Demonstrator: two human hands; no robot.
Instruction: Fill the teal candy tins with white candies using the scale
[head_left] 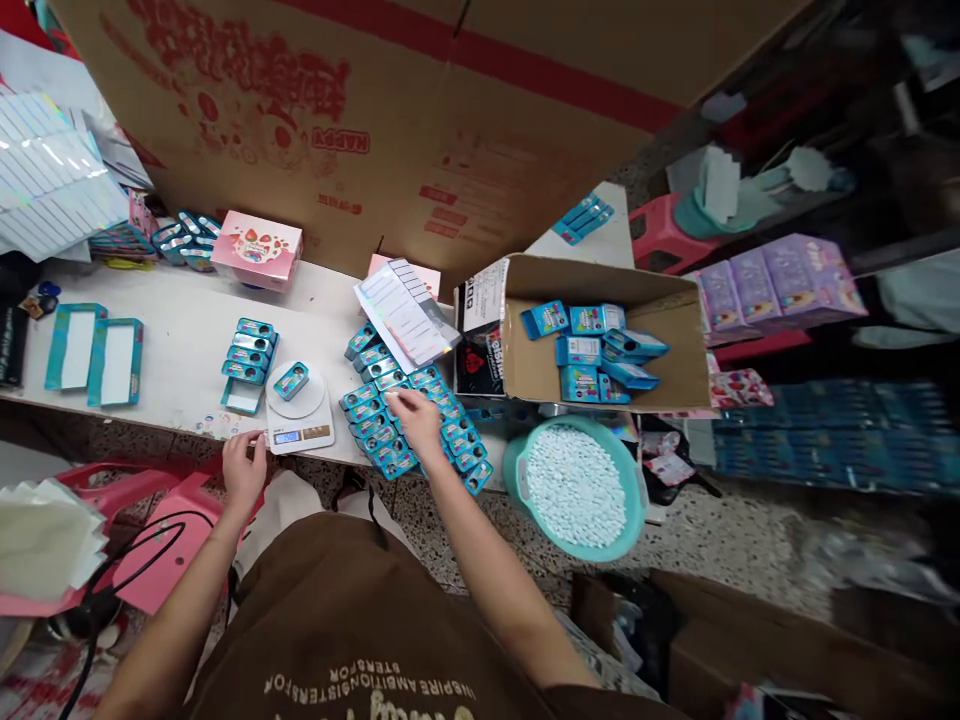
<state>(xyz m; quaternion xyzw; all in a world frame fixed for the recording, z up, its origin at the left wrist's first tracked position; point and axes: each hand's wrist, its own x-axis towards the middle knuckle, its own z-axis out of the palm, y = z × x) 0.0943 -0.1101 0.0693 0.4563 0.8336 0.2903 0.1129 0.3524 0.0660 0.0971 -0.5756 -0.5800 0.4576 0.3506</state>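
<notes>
A small white scale (300,418) stands at the table's near edge with one blue tin (291,380) on its round pan. My left hand (243,465) rests on the table edge just left of the scale, fingers curled, nothing visible in it. My right hand (417,418) lies over a spread of several blue tins (397,420) to the right of the scale, fingers bent down onto them. Whether it grips one is hidden. A stack of the same tins (250,352) stands left of the scale.
A teal basin (519,470) of small white pellets stands at the right. Behind it is an open carton (675,330) holding blue packets. Two blue trays (94,358) lie at the far left. A large cardboard wall (420,110) closes the back. Pink stool (161,545) at my knees.
</notes>
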